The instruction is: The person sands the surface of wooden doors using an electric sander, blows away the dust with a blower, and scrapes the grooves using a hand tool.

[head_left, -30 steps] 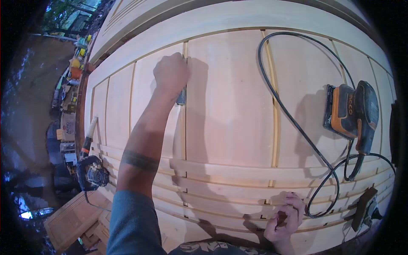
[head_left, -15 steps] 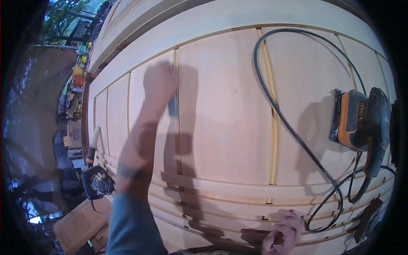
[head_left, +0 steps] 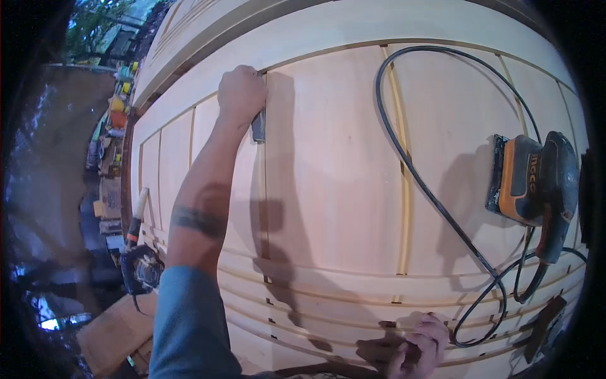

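Observation:
My left hand (head_left: 243,92) is closed in a fist at the upper end of a narrow groove in a pale wooden panel (head_left: 334,170). Out of its underside sticks a dark grey flat piece (head_left: 258,128), which looks like folded sandpaper and lies along the groove. At the bottom, my right hand (head_left: 424,344) rests by the slotted wooden rails (head_left: 353,309) with its fingers curled in. Whether anything is inside those fingers cannot be made out.
An orange and black power sander (head_left: 533,183) sits on the panel at right, its black cable (head_left: 435,199) looping across the wood. A second power tool (head_left: 142,268) lies at the left edge. Boxes and bottles (head_left: 113,151) line the floor beyond.
My left hand has moved a little up along the groove, with the grey piece moving along in it. My right hand stays about where it was.

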The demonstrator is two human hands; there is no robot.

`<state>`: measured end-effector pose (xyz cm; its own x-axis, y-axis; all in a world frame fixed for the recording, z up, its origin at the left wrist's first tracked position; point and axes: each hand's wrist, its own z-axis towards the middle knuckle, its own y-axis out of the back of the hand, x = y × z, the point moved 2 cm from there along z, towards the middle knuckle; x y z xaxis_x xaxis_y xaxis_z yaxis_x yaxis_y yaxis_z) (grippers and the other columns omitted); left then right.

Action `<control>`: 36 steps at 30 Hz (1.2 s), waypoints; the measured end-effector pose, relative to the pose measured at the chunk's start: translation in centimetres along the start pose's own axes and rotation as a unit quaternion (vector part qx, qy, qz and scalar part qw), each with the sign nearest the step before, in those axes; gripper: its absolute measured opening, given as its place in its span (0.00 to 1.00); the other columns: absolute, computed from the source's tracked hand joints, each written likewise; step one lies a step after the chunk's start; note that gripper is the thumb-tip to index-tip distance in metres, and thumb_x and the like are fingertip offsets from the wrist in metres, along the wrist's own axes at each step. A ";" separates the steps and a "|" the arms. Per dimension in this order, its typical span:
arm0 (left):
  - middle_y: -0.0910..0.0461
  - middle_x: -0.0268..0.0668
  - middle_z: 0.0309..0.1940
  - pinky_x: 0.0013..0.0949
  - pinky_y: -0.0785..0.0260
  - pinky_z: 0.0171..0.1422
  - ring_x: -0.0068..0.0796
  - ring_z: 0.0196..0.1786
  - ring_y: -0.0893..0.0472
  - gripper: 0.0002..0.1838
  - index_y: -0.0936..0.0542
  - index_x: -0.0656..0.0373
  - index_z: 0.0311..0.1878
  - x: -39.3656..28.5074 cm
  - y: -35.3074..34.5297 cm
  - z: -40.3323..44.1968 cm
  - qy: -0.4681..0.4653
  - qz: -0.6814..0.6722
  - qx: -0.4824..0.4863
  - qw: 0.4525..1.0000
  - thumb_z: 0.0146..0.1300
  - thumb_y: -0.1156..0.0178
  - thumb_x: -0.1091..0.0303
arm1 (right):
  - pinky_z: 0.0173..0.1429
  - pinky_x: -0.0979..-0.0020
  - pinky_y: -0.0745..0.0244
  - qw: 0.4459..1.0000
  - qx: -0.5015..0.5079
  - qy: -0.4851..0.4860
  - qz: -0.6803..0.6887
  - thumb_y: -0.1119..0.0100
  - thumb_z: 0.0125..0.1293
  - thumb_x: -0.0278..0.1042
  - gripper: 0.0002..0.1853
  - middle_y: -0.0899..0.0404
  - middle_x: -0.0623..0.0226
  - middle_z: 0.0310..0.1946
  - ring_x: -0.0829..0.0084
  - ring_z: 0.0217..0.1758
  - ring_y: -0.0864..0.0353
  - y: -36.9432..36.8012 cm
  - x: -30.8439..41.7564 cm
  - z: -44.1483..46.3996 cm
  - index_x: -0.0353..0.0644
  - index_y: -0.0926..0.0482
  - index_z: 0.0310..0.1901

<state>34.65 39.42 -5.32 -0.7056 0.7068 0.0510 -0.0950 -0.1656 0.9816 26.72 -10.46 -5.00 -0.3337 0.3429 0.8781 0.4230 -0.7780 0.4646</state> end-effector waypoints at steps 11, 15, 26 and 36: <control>0.19 0.55 0.28 0.52 0.26 0.44 0.57 0.35 0.19 0.12 0.18 0.64 0.30 0.8 -1.0 0.3 -0.018 0.005 0.001 1.000 0.56 0.46 0.65 | 0.53 0.48 0.25 0.998 0.012 0.056 0.014 0.43 0.60 0.31 0.09 0.24 0.50 0.37 0.49 0.43 0.23 0.4 0.9 1.6 0.34 0.25 0.36; 0.21 0.56 0.25 0.57 0.29 0.41 0.59 0.32 0.20 0.13 0.21 0.61 0.27 0.9 1.6 -10.2 0.016 0.010 0.090 0.996 0.60 0.47 0.62 | 0.53 0.47 0.25 0.999 -0.002 0.047 0.013 0.44 0.58 0.29 0.07 0.24 0.51 0.36 0.49 0.42 0.23 0.2 0.6 1.3 0.34 0.26 0.36; 0.20 0.54 0.28 0.52 0.27 0.43 0.55 0.35 0.19 0.12 0.19 0.62 0.28 0.1 1.4 -6.7 0.021 0.008 0.049 0.999 0.60 0.47 0.65 | 0.55 0.49 0.28 0.999 0.009 0.047 -0.013 0.51 0.44 0.26 0.09 0.29 0.54 0.36 0.52 0.44 0.27 0.0 -0.8 -0.4 0.36 0.28 0.31; 0.22 0.45 0.22 0.49 0.30 0.33 0.51 0.28 0.20 0.15 0.27 0.61 0.30 0.1 5.5 -22.3 0.105 -0.163 0.049 0.980 0.63 0.39 0.59 | 0.58 0.49 0.31 0.998 0.011 0.056 -0.003 0.50 0.43 0.25 0.11 0.30 0.53 0.37 0.52 0.45 0.28 -0.1 -0.3 0.0 0.34 0.28 0.32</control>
<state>18.40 23.22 -4.06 -0.7788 0.5525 -0.2972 -0.2785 0.1200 0.9529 26.74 -10.47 -5.31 -0.4283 0.2850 0.8575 0.4384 -0.7642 0.4730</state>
